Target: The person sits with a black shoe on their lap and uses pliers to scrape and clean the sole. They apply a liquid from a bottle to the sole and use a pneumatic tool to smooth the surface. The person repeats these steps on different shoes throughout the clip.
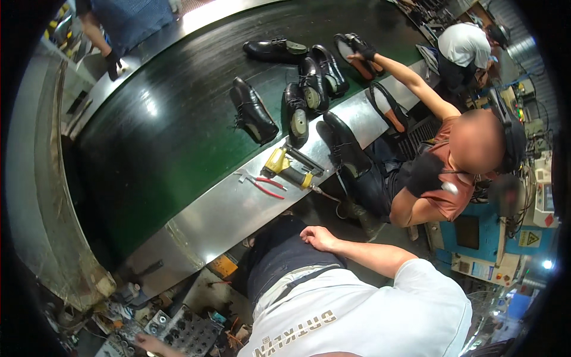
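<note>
My right hand (319,238) rests on my dark trousers (276,253), fingers curled in, with nothing visible in them. At the lower left my left hand (148,342) reaches beside a dark tray of small parts (193,330); its fingers are too small and dim to read. Ahead of my lap, on the metal edge of the bench (223,223), lie red-handled pliers (266,186) and a yellow and black air stapler (291,168). Several black lace-up shoes (253,111) stand or lie on the dark green belt (178,137) beyond.
To my right, a co-worker's gloved hand (361,50) touches a shoe (348,56) on the belt. Another shoe (389,107) lies on the metal edge. Other people stand at the far left and far right. A blue machine (470,232) stands at right, a curved metal housing (33,166) at left.
</note>
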